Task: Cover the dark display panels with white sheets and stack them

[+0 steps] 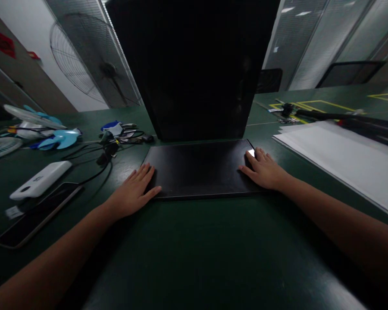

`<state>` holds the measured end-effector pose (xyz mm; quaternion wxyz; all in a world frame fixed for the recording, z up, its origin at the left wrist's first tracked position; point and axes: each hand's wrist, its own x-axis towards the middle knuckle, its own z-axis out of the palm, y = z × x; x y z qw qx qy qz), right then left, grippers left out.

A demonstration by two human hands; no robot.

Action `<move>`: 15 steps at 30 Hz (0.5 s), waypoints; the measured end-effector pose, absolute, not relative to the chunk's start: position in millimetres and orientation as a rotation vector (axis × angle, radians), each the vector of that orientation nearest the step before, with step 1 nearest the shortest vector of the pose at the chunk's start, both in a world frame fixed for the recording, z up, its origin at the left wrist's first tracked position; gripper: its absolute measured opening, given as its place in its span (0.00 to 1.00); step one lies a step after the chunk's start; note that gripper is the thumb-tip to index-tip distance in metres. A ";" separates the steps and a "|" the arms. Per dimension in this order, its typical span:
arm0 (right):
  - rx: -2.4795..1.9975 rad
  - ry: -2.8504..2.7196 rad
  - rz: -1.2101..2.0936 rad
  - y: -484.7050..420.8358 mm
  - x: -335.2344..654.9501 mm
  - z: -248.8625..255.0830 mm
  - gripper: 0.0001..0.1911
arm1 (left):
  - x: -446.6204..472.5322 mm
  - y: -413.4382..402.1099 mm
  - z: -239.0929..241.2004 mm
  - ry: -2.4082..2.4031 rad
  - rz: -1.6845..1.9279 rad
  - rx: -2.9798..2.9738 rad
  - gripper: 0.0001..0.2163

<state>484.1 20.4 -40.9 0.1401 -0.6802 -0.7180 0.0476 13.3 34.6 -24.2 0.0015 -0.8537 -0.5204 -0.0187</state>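
Note:
A flat, dark rectangular panel [197, 168] lies on the green table [194, 254] in front of me. My left hand [134, 191] rests at its left edge, palm down, fingers extended and thumb apart near the front left corner. On the right edge lies my right hand [261, 170], its fingers spread over the border beside a small bright patch. Neither hand is wrapped around anything. Right behind the flat panel stands a large black panel [200, 69], tall and upright, with its lower edge close to the flat one's back edge. Whether the two are joined I cannot tell.
To the left lie a white power bank [40, 180], a phone [40, 215] with a cable, tangled cords [126, 135] and light-blue fan blades [60, 138]. White sheets [345, 157] and dark rod-like gear [326, 115] are on the right. A large fan [80, 56] stands beyond the table.

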 end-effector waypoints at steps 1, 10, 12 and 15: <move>-1.969 -2.082 0.131 19.9 483.5 -41.0 0.51 | 14.4 31.9 -22.6 -1.555 -0.024 -2.724 0.41; -2.052 -1.860 0.216 22.1 490.9 -16.1 0.41 | 19.7 26.7 -14.5 -1.467 0.051 -2.797 0.48; -2.098 -1.762 0.181 20.1 491.6 -11.9 0.38 | 21.6 27.0 -14.2 -1.594 0.043 -2.733 0.52; -2.121 -1.700 0.129 15.6 486.4 -10.0 0.35 | 24.9 26.3 -10.9 -1.738 0.044 -2.701 0.56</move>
